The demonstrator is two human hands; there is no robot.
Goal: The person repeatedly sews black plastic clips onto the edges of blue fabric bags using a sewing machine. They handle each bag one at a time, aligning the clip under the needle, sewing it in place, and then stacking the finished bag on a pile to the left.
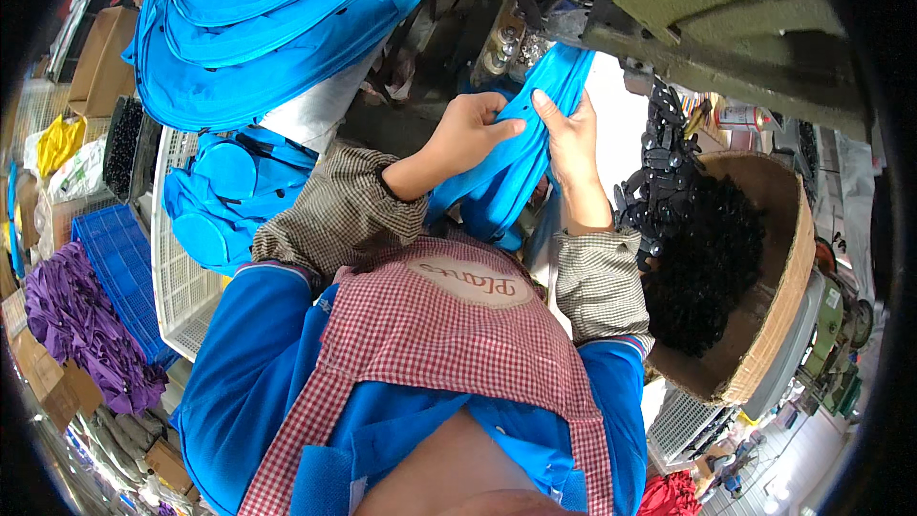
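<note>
A long, bunched piece of blue fabric (497, 189) runs down from under a green machine head (697, 5) toward my apron. My left hand (468, 134) is closed on the fabric from the left, thumb over it near a small dark dot. My right hand (570, 139) holds the same fabric a little to the right, thumb pressed on top and the other fingers largely hidden. Small metal fittings (501, 46) show beside the fabric's upper end, under the machine. A white surface (611, 96) lies just right of my right hand.
Stacked blue fabric pieces (258, 10) fill the upper left above a white crate (172, 296) with more blue pieces. A blue crate (115, 258) and purple fabric (76, 325) sit further left. At the right, a cardboard box (774, 325) and a heap of black plastic parts (697, 258) stand close.
</note>
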